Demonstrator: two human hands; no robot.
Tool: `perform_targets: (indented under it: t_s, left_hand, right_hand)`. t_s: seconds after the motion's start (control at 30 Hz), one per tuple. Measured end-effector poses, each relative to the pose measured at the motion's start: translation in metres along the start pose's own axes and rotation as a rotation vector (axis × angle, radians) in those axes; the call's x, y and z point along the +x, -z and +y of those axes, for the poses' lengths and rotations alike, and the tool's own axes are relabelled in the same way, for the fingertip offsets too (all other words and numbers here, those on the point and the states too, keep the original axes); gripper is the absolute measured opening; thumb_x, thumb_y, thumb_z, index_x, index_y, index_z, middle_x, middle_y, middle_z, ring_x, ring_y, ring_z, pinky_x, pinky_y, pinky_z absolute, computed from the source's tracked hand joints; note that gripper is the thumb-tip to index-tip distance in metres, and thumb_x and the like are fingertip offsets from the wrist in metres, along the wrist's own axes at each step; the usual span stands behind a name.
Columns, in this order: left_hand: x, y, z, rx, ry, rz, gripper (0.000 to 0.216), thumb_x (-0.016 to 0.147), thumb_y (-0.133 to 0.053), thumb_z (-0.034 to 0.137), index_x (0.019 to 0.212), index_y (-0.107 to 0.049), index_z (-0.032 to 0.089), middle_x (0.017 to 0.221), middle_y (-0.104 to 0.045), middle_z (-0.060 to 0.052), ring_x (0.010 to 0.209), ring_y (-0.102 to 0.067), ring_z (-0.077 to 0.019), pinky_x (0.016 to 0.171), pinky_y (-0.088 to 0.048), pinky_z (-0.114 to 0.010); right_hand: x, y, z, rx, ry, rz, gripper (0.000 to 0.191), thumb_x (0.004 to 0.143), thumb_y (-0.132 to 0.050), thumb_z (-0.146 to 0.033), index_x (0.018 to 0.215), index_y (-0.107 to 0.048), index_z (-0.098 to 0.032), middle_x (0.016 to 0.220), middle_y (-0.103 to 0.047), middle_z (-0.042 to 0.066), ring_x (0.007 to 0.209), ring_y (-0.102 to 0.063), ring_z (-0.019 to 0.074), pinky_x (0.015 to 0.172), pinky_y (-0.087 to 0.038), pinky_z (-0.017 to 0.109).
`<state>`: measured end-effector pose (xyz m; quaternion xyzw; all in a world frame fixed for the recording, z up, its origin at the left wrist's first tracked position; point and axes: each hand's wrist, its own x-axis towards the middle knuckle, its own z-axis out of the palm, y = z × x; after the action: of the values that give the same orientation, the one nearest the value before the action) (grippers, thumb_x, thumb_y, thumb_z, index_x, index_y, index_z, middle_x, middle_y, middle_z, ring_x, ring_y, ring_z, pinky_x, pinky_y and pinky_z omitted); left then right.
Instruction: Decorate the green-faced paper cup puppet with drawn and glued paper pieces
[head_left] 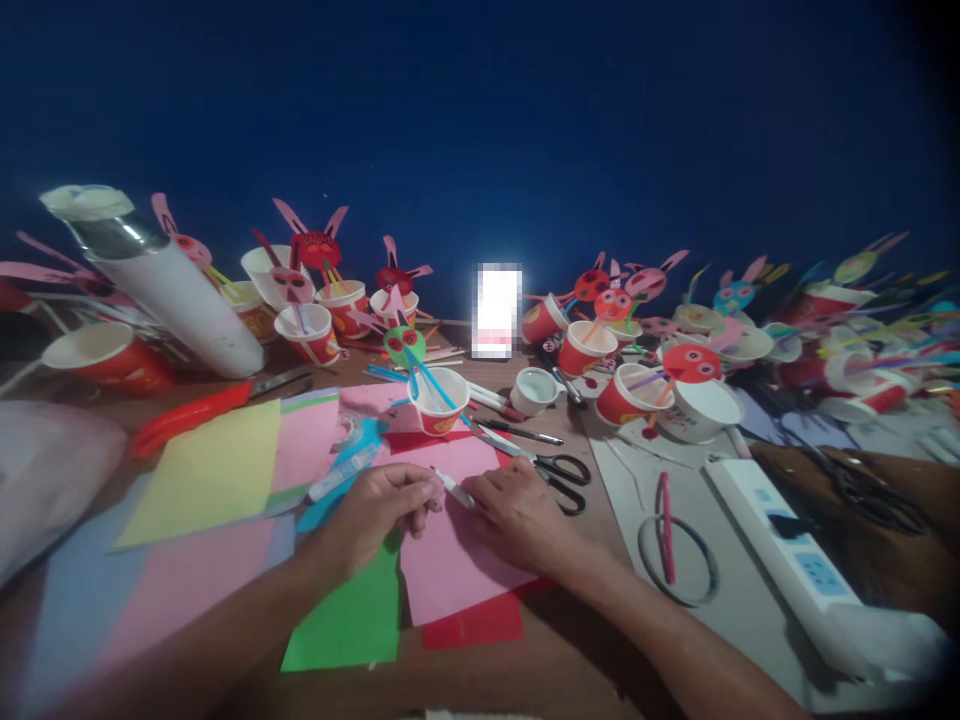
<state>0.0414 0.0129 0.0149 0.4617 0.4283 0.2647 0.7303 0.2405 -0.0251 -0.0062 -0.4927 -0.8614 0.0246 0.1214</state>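
Head view: both hands meet over a pink sheet (450, 570) on a crowded craft table

The left hand (379, 510) curls its fingers tight on a small pink piece (433, 490). The right hand (517, 512) pinches a white stick (454, 487), its heel on the sheet. A paper cup (439, 400) stands at 12 o'clock and scissors (559, 470) lie at 2 o'clock. In my judgement, keeping that heel down steadies both sheet and stick

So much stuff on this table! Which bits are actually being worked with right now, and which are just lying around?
In use: left hand pinching a pink scrap; right hand holding a white stick; pink sheet beneath them.
Lying about: black scissors, power strip, yellow sheet, paper cups with animal faces.
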Motion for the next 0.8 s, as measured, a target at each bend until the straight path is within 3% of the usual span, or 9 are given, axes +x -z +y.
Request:
perform_targets:
  t_s: [0.3, 0.53, 0.8]
  left_hand:
    - [-0.002, 0.009, -0.005, -0.043, -0.021, 0.046, 0.014, 0.075, -0.061, 0.025, 0.075, -0.061, 0.011, 0.064, -0.058, -0.001, 0.048, -0.05, -0.0072, 0.047, -0.038, -0.019]
    - [-0.004, 0.012, -0.002, -0.083, -0.021, 0.082, 0.012, 0.073, -0.063, 0.024, 0.071, -0.059, 0.013, 0.062, -0.059, 0.0, 0.048, -0.049, -0.0073, 0.044, -0.035, -0.018]
    - [-0.003, 0.014, -0.001, -0.082, -0.043, 0.09, 0.011, 0.072, -0.063, 0.024, 0.07, -0.059, 0.013, 0.059, -0.058, 0.001, 0.046, -0.049, -0.0071, 0.043, -0.035, -0.018]
  right_hand:
    - [0.003, 0.002, -0.006, 0.096, 0.056, 0.024, 0.019, 0.085, -0.046, -0.031, 0.079, -0.059, -0.018, 0.067, -0.062, 0.002, 0.066, -0.055, 0.0137, 0.071, -0.027, 0.03]
    - [0.003, -0.002, 0.01, 0.147, -0.047, 0.129, 0.015, 0.086, -0.048, -0.021, 0.079, -0.061, -0.018, 0.067, -0.065, 0.001, 0.066, -0.058, 0.0116, 0.072, -0.028, 0.028]
    - [0.004, -0.002, 0.022, 0.153, -0.072, 0.114, 0.013, 0.083, -0.05, -0.017, 0.077, -0.062, -0.019, 0.07, -0.067, 0.001, 0.066, -0.058, 0.0125, 0.072, -0.029, 0.028]
